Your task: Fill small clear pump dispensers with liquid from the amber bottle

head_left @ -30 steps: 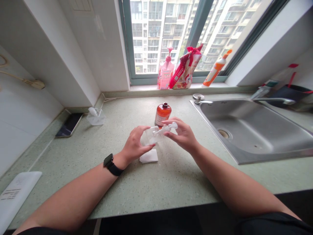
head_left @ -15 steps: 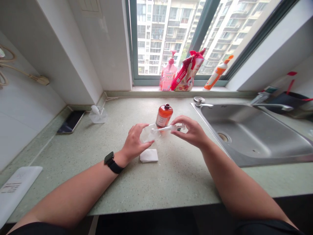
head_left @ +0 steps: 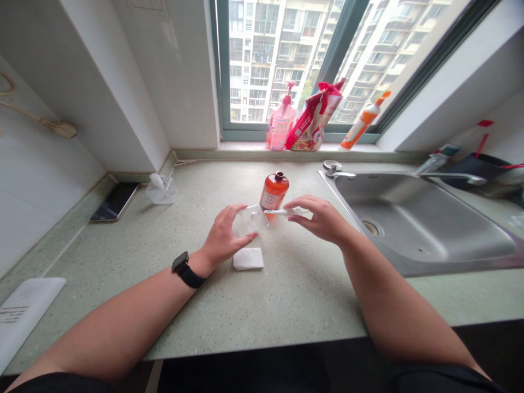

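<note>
My left hand (head_left: 224, 232) is closed around a clear plastic bottle (head_left: 245, 219), which lies tilted so that its round neck faces right. Between the thumb and fingers of my right hand (head_left: 319, 218) is a whitish pump head with a thin tube (head_left: 282, 212). The tube's tip points at the clear bottle's neck and looks just apart from it. Behind my hands stands an orange-red bottle (head_left: 274, 192) with an uncapped dark neck and a pale label. A folded white tissue (head_left: 248, 258) lies on the counter just below my left hand.
The speckled counter (head_left: 196, 316) holds a phone (head_left: 115, 202) and a crumpled clear plastic piece (head_left: 161, 189) at the left. To the right is a steel sink (head_left: 417, 218). A pink pump bottle (head_left: 281, 124), a red bag (head_left: 315, 117) and an orange bottle (head_left: 362, 124) stand on the sill.
My right hand has drawn the pump tube slightly right and up from the clear bottle's neck and turned it. My left hand keeps its hold, and the orange-red bottle stays put.
</note>
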